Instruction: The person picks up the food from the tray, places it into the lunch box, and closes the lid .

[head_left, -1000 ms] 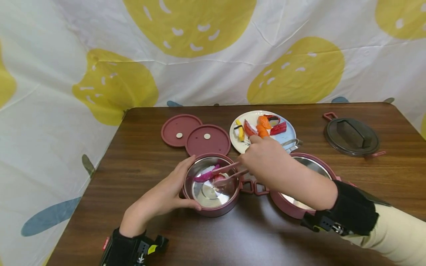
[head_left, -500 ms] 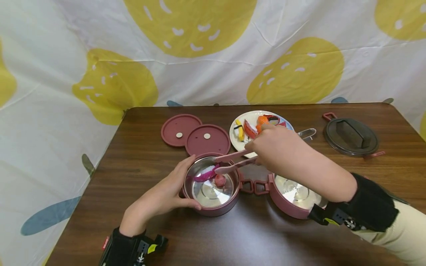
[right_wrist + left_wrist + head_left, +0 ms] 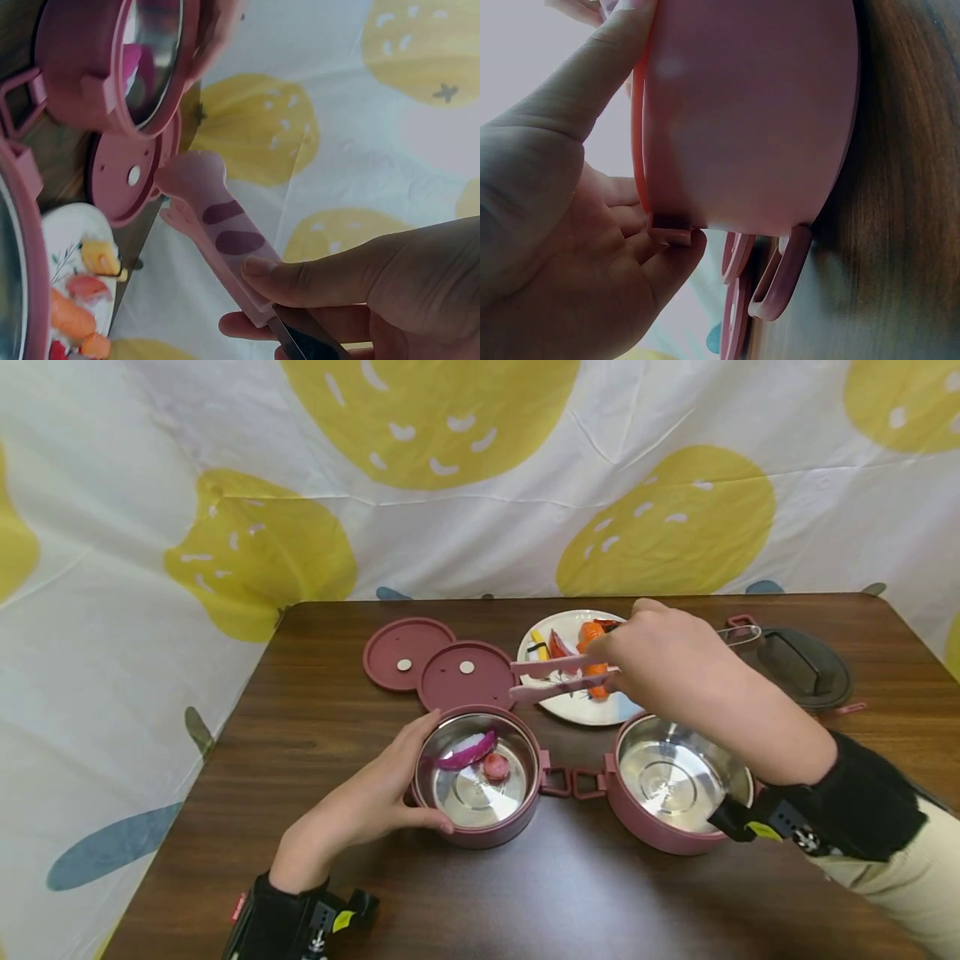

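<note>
My left hand (image 3: 375, 793) holds the pink pot (image 3: 491, 837) by its side, thumb at the near rim and fingers at the far side. In the left wrist view its thumb lies along the pot wall (image 3: 750, 112). Inside the pot lie a purple-and-white toy sushi piece (image 3: 471, 753) and a small round pink piece (image 3: 496, 767). My right hand (image 3: 671, 647) grips pink-tipped tongs (image 3: 543, 692), which overlap the plate in the head view. Nothing sits between the tong tips (image 3: 191, 176), which stand a little apart.
Toy sushi lies on a white plate (image 3: 581, 716), including an orange piece (image 3: 597, 670). A second pink pot (image 3: 652, 827) stands handle to handle with the first. Two pink lids (image 3: 408, 639) overlap behind the held pot; a dark lid (image 3: 806, 672) rests at the right.
The tongs have come up out of the left pot and moved right and back over the plate with my right hand. The round pink piece stayed in the pot. My left hand has not moved.
</note>
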The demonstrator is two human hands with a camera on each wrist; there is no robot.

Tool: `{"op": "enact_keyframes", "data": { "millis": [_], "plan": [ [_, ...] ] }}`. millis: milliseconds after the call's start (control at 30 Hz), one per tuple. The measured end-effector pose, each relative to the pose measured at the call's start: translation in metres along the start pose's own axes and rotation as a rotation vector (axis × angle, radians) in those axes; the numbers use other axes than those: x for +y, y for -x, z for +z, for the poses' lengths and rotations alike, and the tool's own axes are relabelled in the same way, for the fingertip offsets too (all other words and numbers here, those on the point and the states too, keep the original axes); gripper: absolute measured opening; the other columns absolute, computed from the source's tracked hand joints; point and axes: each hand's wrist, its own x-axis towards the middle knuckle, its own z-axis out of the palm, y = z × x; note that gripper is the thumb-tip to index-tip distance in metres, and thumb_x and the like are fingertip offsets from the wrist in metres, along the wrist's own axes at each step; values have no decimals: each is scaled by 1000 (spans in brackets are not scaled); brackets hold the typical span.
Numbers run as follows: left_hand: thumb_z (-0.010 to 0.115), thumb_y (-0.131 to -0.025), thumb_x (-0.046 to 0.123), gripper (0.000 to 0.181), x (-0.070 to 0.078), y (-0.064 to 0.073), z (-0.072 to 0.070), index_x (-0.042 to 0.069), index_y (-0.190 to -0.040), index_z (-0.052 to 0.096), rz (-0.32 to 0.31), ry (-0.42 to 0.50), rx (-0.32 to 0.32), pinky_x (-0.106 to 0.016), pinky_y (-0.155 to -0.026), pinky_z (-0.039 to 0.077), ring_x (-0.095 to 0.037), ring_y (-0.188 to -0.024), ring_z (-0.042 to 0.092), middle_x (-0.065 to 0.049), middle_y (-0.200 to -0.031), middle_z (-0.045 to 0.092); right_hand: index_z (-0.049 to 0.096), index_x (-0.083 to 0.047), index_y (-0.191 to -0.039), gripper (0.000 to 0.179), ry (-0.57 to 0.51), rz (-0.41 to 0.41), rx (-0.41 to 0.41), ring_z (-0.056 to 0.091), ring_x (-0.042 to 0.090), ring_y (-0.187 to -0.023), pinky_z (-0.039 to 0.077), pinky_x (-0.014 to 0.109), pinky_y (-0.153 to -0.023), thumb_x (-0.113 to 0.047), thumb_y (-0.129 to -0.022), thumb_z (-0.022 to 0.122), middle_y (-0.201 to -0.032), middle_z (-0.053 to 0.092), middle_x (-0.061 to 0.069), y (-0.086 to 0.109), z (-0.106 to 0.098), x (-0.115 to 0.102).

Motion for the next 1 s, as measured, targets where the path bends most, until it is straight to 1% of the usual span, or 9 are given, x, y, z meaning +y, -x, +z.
{"op": "enact_keyframes", "data": {
  "millis": [100, 200, 300, 500, 667, 833, 900, 1000],
  "plan": [
    [79, -68, 47, 116, 0, 0, 0, 11, -154, 8, 2, 1, 1, -55, -113, 28, -26, -140, 22, -15, -157, 17, 76, -20, -94, 21, 2, 24, 0, 55, 33, -82, 53, 49, -63, -17, -73, 81, -77, 73, 1, -2, 3, 9],
    [79, -68, 47, 116, 0, -1, 1, 11, -154, 8, -1, 1, 1, -55, -113, 28, -25, -140, 21, -14, -158, 17, 75, -19, -91, 19, 8, 49, -3, 56, 33, -78, 52, 50, -60, -15, -73, 81, -74, 70, 2, -3, 6, 18],
    [80, -69, 45, 116, 0, -1, 1, 12, -154, 8, -8, 0, -2, -54, -113, 28, -25, -140, 21, -14, -158, 16, 76, -18, -94, 20, -8, 72, -7, 57, 32, -76, 51, 48, -57, -13, -74, 80, -75, 69, 4, -5, 8, 26],
    [82, -69, 41, 116, 0, 0, 1, 12, -154, 8, -18, -3, -3, -55, -112, 29, -25, -140, 22, -13, -158, 16, 76, -13, -91, 17, -22, 100, 0, 59, 31, -74, 52, 48, -55, -13, -75, 79, -80, 71, 9, -7, 12, 40],
    [82, -68, 43, 116, 1, 0, 1, 14, -154, 9, -22, 2, 0, -55, -111, 30, -25, -140, 23, -12, -158, 16, 75, -9, -93, 17, -10, 138, -32, 59, 30, -71, 53, 48, -54, -13, -76, 78, -81, 71, 12, -13, 16, 51],
    [80, -68, 46, 116, 1, 1, 1, 10, -153, 9, -7, -4, 2, -54, -112, 30, -25, -140, 22, -14, -158, 16, 75, -9, -97, 18, -14, 159, -68, 60, 31, -73, 53, 48, -56, -11, -78, 76, -86, 71, 14, -16, 20, 60],
    [79, -68, 48, 116, 1, 1, 1, 10, -153, 9, -4, -11, 2, -54, -112, 29, -25, -141, 21, -14, -158, 16, 75, -8, -96, 18, -20, 168, -79, 60, 30, -74, 53, 48, -56, -11, -78, 76, -86, 71, 14, -16, 22, 62],
    [79, -68, 48, 116, 1, 1, 1, 9, -153, 9, -2, -12, 2, -54, -112, 29, -25, -141, 21, -14, -158, 16, 75, -8, -92, 14, -28, 183, -102, 58, 28, -69, 52, 46, -53, -12, -78, 76, -82, 70, 13, -16, 24, 64]
  ]
}}
